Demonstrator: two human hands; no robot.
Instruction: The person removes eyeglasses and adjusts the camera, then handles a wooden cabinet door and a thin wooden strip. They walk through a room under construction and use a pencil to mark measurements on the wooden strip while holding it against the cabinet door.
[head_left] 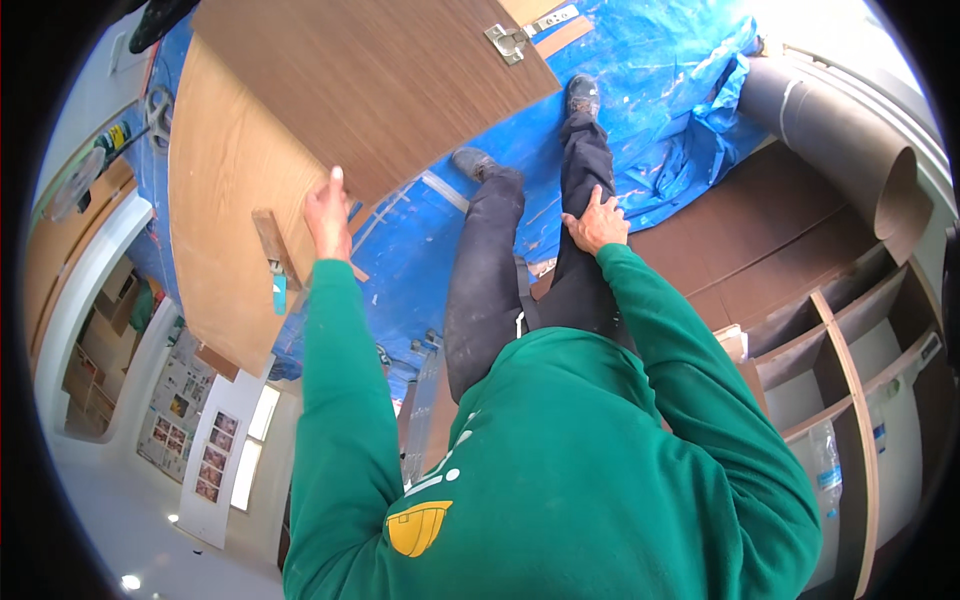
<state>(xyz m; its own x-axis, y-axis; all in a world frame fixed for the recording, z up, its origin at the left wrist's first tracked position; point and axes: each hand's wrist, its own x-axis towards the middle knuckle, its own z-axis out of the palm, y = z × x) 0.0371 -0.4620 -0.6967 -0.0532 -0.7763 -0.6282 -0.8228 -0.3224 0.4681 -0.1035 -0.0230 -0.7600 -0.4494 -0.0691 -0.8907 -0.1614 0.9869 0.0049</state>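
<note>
A brown wood-grain cabinet door (390, 90) lies tilted across the upper middle, with a metal hinge (508, 43) at its far right corner. My left hand (328, 218) is closed at the door's near left corner, thumb on top and the other fingers mostly hidden. Beneath the door is a lighter, curved wooden board (220, 180). On that board, left of my left hand, rest a small wood strip (270, 235) and a teal-handled tool (279, 292). My right hand (600, 222) lies on my right trouser leg, fingers spread and holding nothing.
Blue plastic sheeting (660, 60) covers the floor around my shoes. Brown panels (740, 230) and a large rolled sheet (830, 130) are on the right. Nearer stands an open shelf unit (850, 385) with a plastic bottle (827, 465) in it. A grey metal piece (420, 400) is beside my left leg.
</note>
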